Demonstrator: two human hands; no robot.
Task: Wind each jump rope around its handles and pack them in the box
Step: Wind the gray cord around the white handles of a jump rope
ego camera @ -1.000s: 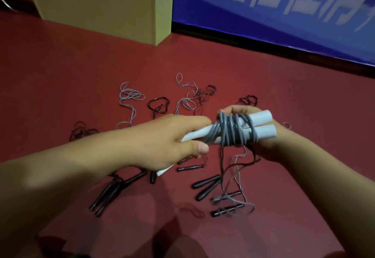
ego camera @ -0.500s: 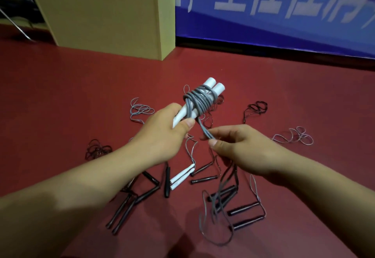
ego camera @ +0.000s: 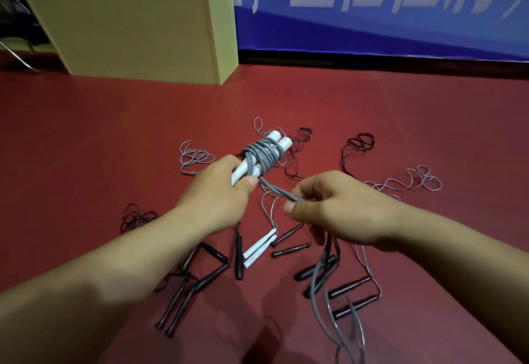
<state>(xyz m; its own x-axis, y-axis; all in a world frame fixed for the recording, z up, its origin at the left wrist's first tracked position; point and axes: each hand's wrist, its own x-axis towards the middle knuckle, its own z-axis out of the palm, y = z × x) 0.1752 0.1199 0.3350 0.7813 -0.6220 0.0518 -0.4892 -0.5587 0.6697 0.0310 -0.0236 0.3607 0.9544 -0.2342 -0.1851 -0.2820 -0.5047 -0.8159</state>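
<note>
Head view showed your work from left to right. At the upper left of the frame stood the cardboard box [ego camera: 128,19], well apart from the ropes. Lower left, black-handled ropes [ego camera: 197,275] lay unwound on the red floor [ego camera: 86,134]. Just left of centre, your left hand [ego camera: 220,194] was curled round the lower ends of the two white handles [ego camera: 274,146], thumb pressing them together, with grey cord [ego camera: 262,156] already wound in several turns round their upper part. Right of centre, your right hand [ego camera: 340,211] pinched the doubled cord between thumb and fingers, drawn taut from the bundle, the loose tail [ego camera: 329,300] hanging down toward the lower middle. Further right, more black handles and thin loose cords [ego camera: 406,183] lay scattered.

The cord looked light, soft and springy, so turns would likely loosen if tension dropped; you would do best to hold it close to the bundle and clamp the stiff handles low down.

Compared with a second earlier, the bundle had swung from lying crosswise to pointing away from you, and your right hand had left the handles and taken the cord.
</note>
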